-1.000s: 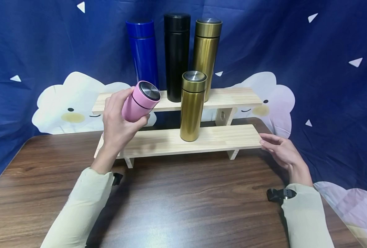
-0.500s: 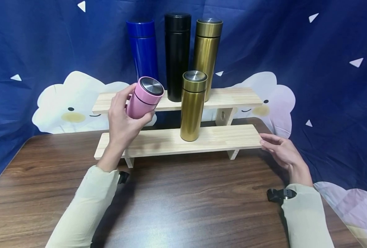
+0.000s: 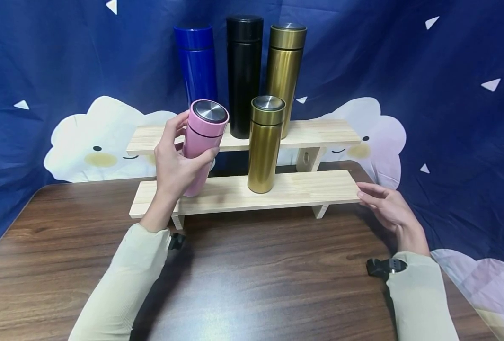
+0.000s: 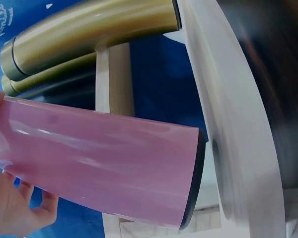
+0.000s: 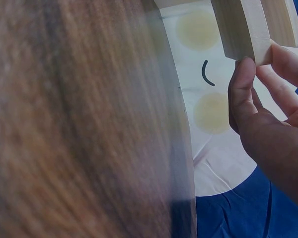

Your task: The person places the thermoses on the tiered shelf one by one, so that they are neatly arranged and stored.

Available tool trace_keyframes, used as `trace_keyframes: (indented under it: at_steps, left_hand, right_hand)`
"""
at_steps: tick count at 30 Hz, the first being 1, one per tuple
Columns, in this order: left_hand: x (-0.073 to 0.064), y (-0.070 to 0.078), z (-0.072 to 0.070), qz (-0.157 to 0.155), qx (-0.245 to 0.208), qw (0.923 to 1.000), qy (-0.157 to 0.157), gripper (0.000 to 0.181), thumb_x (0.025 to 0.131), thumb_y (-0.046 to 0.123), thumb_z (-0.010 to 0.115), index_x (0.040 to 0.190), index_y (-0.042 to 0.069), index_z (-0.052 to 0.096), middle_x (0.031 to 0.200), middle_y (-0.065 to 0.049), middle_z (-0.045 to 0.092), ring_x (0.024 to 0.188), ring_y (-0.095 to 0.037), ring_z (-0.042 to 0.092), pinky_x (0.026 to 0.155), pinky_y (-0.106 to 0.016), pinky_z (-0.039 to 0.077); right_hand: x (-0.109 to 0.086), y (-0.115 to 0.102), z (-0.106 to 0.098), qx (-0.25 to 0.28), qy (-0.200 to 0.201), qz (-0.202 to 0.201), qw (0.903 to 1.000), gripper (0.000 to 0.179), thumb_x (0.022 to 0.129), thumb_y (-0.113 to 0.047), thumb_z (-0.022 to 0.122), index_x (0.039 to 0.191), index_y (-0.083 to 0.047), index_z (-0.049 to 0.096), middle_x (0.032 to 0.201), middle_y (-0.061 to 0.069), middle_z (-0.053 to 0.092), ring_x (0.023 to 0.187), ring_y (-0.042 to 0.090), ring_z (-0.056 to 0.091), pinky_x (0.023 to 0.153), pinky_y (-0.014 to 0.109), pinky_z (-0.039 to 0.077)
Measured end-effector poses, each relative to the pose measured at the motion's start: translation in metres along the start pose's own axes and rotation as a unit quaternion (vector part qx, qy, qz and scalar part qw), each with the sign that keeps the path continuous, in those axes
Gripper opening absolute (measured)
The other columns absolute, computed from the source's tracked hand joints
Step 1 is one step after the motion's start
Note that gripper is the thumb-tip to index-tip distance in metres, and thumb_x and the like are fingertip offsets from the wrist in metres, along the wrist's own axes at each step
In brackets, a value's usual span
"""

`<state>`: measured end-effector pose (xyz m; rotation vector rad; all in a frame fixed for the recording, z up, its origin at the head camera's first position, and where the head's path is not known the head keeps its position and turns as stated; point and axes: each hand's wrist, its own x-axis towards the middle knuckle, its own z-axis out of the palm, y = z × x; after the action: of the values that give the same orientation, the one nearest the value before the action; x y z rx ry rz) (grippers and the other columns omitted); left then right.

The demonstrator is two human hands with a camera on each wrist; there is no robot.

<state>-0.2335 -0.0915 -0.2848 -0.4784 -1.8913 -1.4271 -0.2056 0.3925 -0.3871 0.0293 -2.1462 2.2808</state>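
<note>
My left hand grips a pink thermos bottle with a steel-topped lid, thumb in front and fingers behind. The bottle leans slightly, its base at the left part of the lower board of a two-tier wooden shelf. In the left wrist view its dark-rimmed base is close to the board; contact is hard to tell. At the board's right end, my right hand pinches the corner between thumb and fingers, as the right wrist view shows at the board end. A short gold thermos stands upright right of the pink one.
On the upper board stand a tall blue thermos, a black thermos and a tall gold thermos. The shelf rests on a brown wooden table. Behind hangs a dark blue cloth with cloud prints.
My left hand has brought the pink thermos slightly rightward and turned it from a strong tilt to nearly upright, its base now by the lower board. The right hand has stayed put.
</note>
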Motion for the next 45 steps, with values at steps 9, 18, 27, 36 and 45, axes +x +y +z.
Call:
trace_keyframes:
  at_steps: [9,18,27,36,45]
  left_hand:
    - [0.001,0.0,0.006,-0.031,-0.051,0.9982,0.0,0.073,0.073,0.011,0.088,0.139,0.014,0.058,0.126,-0.002,0.066,0.107,-0.018,0.063,0.083,-0.033,0.053]
    - [0.004,0.0,0.014,-0.049,-0.093,0.9945,0.001,0.072,0.074,0.013,0.089,0.138,0.012,0.055,0.125,-0.003,0.068,0.106,-0.019,0.064,0.082,-0.035,0.054]
    - [0.005,0.0,0.025,-0.056,-0.115,0.9918,0.002,0.071,0.074,0.012,0.089,0.137,0.009,0.055,0.122,-0.005,0.069,0.097,-0.02,0.066,0.077,-0.032,0.054]
    - [0.003,0.0,0.032,-0.047,-0.112,0.9926,0.002,0.073,0.074,0.009,0.089,0.138,0.007,0.053,0.119,-0.005,0.069,0.09,-0.017,0.063,0.071,-0.031,0.054]
    - [0.003,-0.001,0.037,-0.056,-0.094,0.994,0.004,0.072,0.075,0.01,0.088,0.137,0.007,0.052,0.123,-0.007,0.068,0.094,-0.018,0.064,0.072,-0.03,0.055]
  right_hand:
    - [-0.001,0.0,0.0,-0.001,-0.006,0.001,1.0,0.025,0.095,0.005,0.065,0.106,-0.016,0.076,0.097,-0.005,0.074,0.088,0.005,0.067,0.079,0.016,0.052]
    - [0.0,0.0,0.0,0.002,-0.007,-0.001,1.0,0.026,0.095,0.005,0.065,0.106,-0.016,0.075,0.097,-0.005,0.074,0.088,0.005,0.068,0.08,0.017,0.052]
    - [0.001,0.0,-0.001,0.0,-0.008,-0.006,1.0,0.026,0.095,0.006,0.065,0.105,-0.016,0.075,0.097,-0.005,0.074,0.088,0.005,0.068,0.079,0.017,0.052]
    - [0.0,-0.001,0.0,-0.003,-0.007,-0.004,1.0,0.026,0.095,0.005,0.066,0.105,-0.017,0.076,0.097,-0.006,0.074,0.088,0.004,0.067,0.078,0.017,0.052]
    - [0.0,0.0,0.0,-0.01,-0.004,-0.006,0.9999,0.026,0.095,0.004,0.066,0.105,-0.018,0.075,0.098,-0.006,0.074,0.089,0.004,0.067,0.079,0.017,0.053]
